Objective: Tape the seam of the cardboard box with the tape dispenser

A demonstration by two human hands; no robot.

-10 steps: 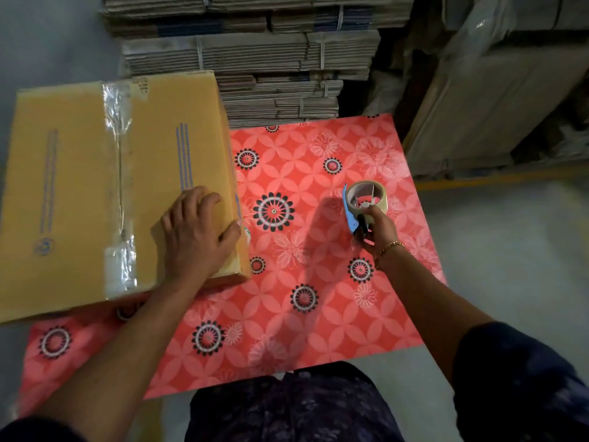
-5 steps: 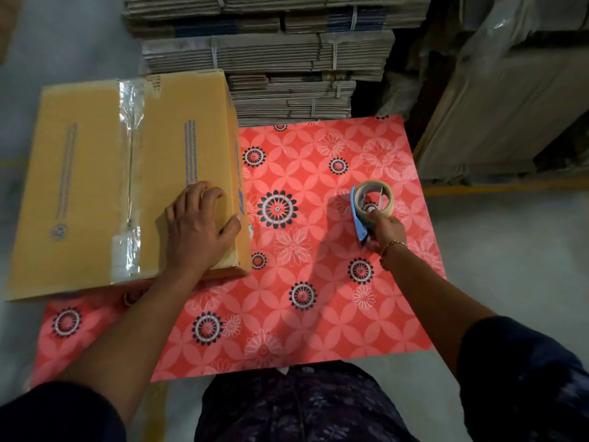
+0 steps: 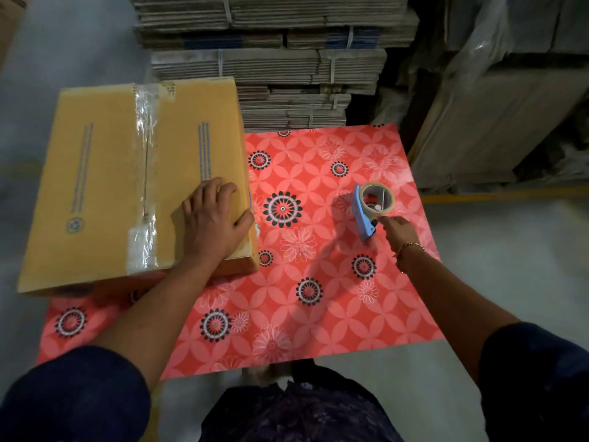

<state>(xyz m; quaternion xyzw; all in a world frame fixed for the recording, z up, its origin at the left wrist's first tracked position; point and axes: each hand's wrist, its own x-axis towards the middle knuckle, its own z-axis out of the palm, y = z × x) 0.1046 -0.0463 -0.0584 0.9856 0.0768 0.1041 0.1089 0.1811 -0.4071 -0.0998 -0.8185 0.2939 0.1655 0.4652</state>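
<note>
A yellow-brown cardboard box (image 3: pixel 105 173) lies on the left of the table and overhangs its left edge. Clear tape (image 3: pixel 145 173) runs along its top seam, crinkled at both ends. My left hand (image 3: pixel 212 223) lies flat on the box's near right corner, thumb hooked over the right edge. The blue tape dispenser (image 3: pixel 366 212) with its roll of clear tape rests on the tablecloth at the right. My right hand (image 3: pixel 398 229) is just behind its handle, only the fingertips touching the handle's end.
A red flowered tablecloth (image 3: pixel 302 282) covers the table. Bundled stacks of flat cardboard (image 3: pixel 271 68) stand behind it. More cartons wrapped in plastic (image 3: pixel 497 116) stand at the right. Grey floor lies on both sides.
My right hand has slid back off the dispenser's handle, leaving the dispenser resting on the table. My left hand stays on the box.
</note>
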